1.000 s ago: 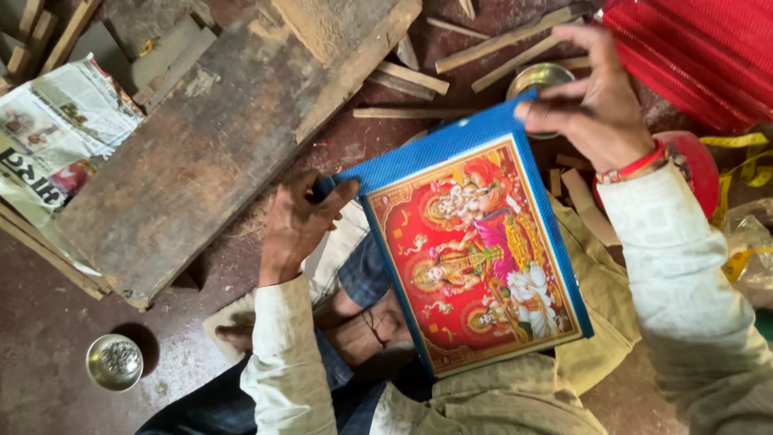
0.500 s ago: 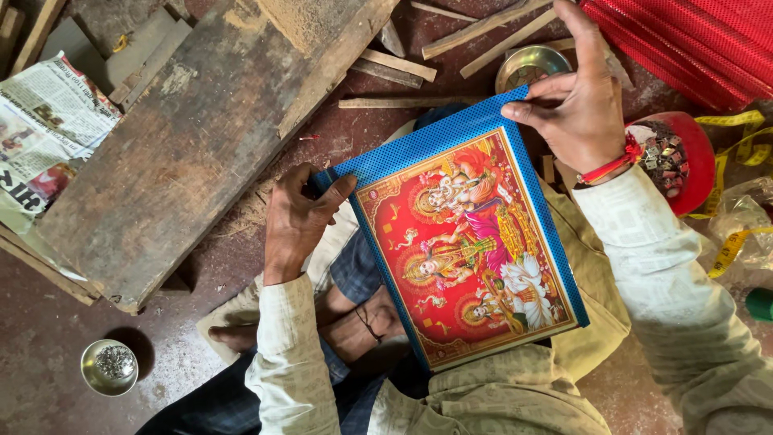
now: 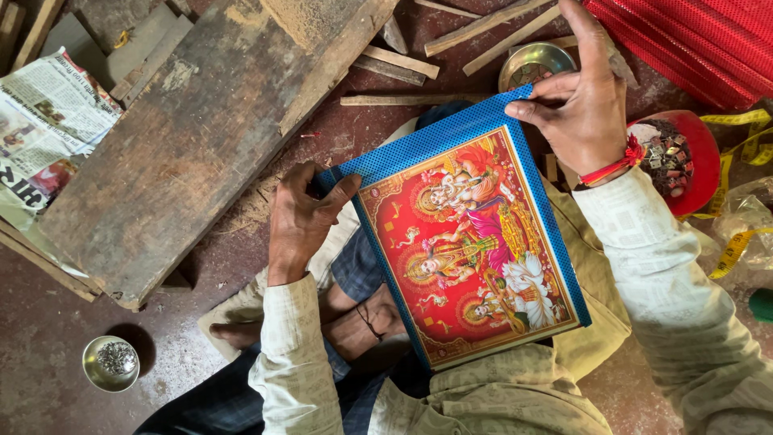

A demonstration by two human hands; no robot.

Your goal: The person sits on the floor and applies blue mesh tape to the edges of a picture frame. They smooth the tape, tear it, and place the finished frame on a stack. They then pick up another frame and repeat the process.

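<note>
The framed picture (image 3: 467,250) with its blue border lies across the person's lap, long side slanting from near the left hand (image 3: 299,221) toward the knees. The left hand pinches the near corner. The right hand (image 3: 581,105) grips the far top corner.

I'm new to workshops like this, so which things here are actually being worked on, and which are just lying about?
In hand:
blue-framed picture, gripped at two corners by left hand and right hand.

Lying about:
wooden plank
newspaper
small steel bowl
red dish of metal bits
yellow measuring tape
wood strips
</note>
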